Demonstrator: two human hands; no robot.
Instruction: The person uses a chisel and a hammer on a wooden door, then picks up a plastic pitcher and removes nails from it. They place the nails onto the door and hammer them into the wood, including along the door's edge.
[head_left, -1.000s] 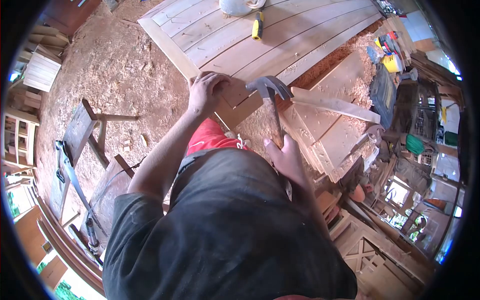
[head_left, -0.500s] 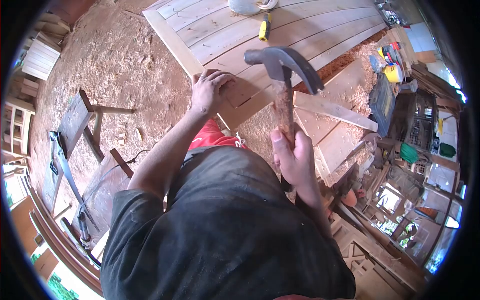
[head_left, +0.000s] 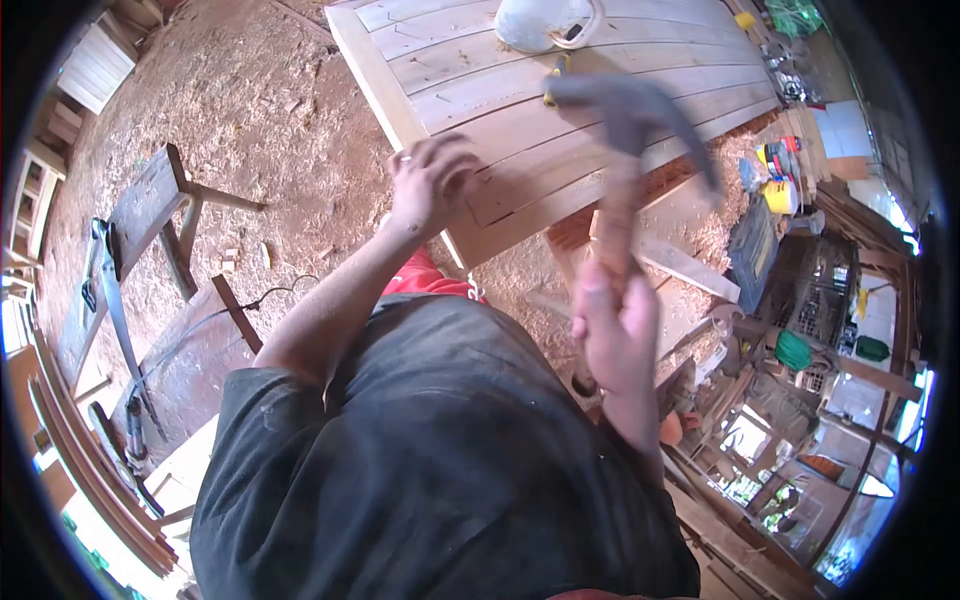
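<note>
My right hand [head_left: 617,325] is wrapped round the wooden handle of a claw hammer [head_left: 622,215]. The hammer is raised and blurred, its head above the wooden panel [head_left: 560,135], which is made of joined boards. At the panel's near left corner is my left hand [head_left: 432,190], palm down with the fingers bent. Its fingertips point down at the wood, and whatever they may pinch is hidden. Several nails stick up from the far left boards. A yellow and black tool [head_left: 556,85] lies on the panel, partly behind the hammer head, near a white rounded container [head_left: 540,25].
Wood shavings cover the ground [head_left: 300,150]. To the left stands a wooden bench [head_left: 145,205] with a handsaw [head_left: 118,310] on it. At right are a loose board [head_left: 690,272], a dark case [head_left: 752,250] and a yellow container [head_left: 781,196].
The hammer has moved up and to the right with my right hand. My left hand has shifted slightly right, its fingers more bent. The view has tilted, so the panel sits farther right.
</note>
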